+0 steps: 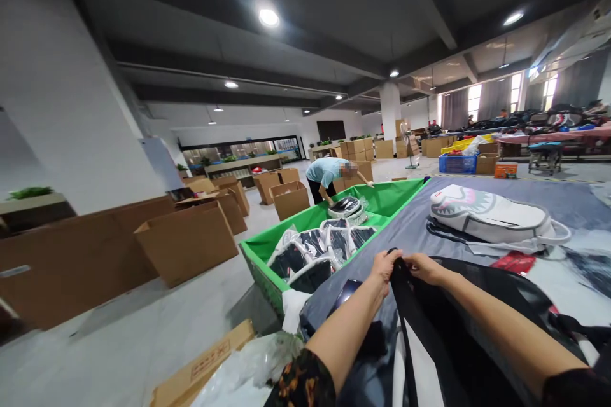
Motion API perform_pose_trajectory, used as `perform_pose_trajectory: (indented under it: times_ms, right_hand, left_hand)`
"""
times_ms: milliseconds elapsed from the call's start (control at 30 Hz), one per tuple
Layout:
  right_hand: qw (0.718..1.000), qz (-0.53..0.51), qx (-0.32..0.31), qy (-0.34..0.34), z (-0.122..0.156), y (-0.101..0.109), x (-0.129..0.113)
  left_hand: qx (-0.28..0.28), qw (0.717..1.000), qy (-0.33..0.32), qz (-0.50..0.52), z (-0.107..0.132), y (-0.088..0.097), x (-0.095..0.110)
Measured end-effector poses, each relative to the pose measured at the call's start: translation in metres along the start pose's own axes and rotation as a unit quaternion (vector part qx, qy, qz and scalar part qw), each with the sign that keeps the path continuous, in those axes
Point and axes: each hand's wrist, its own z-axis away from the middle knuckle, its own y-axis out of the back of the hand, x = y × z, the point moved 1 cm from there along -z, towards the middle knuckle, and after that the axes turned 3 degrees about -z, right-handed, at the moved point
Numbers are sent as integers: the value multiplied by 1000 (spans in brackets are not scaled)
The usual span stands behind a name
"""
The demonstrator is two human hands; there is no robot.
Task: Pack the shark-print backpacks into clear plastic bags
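Observation:
A black backpack (pixel 443 311) lies on the grey cloth-covered table (pixel 506 194) in front of me, its near part running out of view at the bottom. My left hand (pixel 384 269) pinches a black strap-like piece of it at the far end. Close beside it, my right hand (pixel 424 268) has its fingers closed on the same black piece. What exactly sits between the fingertips is small and partly hidden. A white backpack (pixel 487 213) with a shark-mouth print rests beyond my right hand. Next to my left forearm is a dark shiny object (pixel 347 292).
A green-lined bin (pixel 396 194) holds several plastic-wrapped backpacks (pixel 312 245); a person (pixel 325 172) bends over its far side. Cardboard boxes (pixel 188 241) stand on the floor at left. A red packet (pixel 514 262) and clear plastic bags (pixel 258 362) lie nearby.

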Motion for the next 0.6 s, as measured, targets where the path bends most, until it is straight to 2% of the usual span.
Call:
perform_pose_trajectory:
  times_ms: [133, 333, 400, 500, 600]
  right_hand:
    - [998, 14, 63, -19, 14, 18, 12]
    - [999, 5, 19, -38, 66, 37, 13]
    - [999, 16, -16, -47, 80, 37, 7]
    - [995, 51, -68, -50, 101, 30, -12]
    - [991, 106, -79, -10, 124, 18, -39]
  left_hand:
    - [-23, 998, -24, 44, -6, -9, 3]
    - [-80, 993, 3, 89, 1, -19, 11]
    - [-78, 992, 26, 100, -2, -20, 12]
    - [-41, 989, 78, 119, -9, -23, 9]
    - [-8, 977, 154, 147, -17, -30, 5]
